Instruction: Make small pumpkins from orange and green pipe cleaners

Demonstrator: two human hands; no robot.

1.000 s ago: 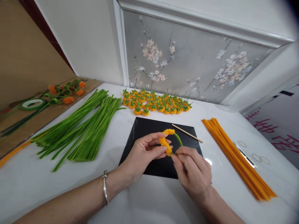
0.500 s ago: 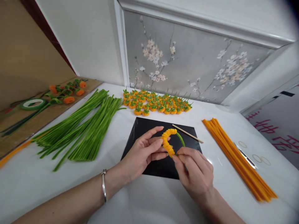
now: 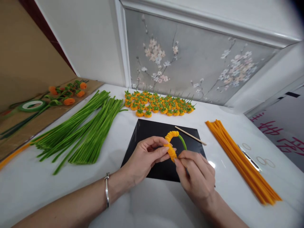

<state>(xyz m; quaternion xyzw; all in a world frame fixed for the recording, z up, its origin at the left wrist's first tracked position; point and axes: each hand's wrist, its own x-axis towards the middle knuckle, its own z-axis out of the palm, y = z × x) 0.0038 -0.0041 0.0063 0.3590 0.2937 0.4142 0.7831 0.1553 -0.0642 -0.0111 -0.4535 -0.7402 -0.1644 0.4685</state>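
Note:
Over a black mat (image 3: pixel 161 172), my two hands hold an orange pipe cleaner coil (image 3: pixel 171 136) bent into a C, threaded on a green pipe cleaner (image 3: pixel 183 142). Thumb and fingers of my left hand (image 3: pixel 148 155) pinch the coil's left side. My right hand (image 3: pixel 198 174) grips the lower end of the coil, where the green stem also enters the fist; what exactly lies inside those fingers is hidden. A thin wooden stick (image 3: pixel 191 136) rests on the mat's upper right edge.
Green pipe cleaners (image 3: pixel 92 136) lie in bundles at left, orange pipe cleaners (image 3: pixel 239 161) at right beside tweezers (image 3: pixel 250 160) and rubber bands (image 3: pixel 266 162). Several small orange pumpkins (image 3: pixel 163 109) stand near the wall. Green tape (image 3: pixel 32 106) and a flower stem (image 3: pixel 67 95) lie on cardboard.
My left index finger and thumb have closed onto the left side of the orange coil, where the fingers were spread apart before. My right hand keeps its grip, shifted slightly left.

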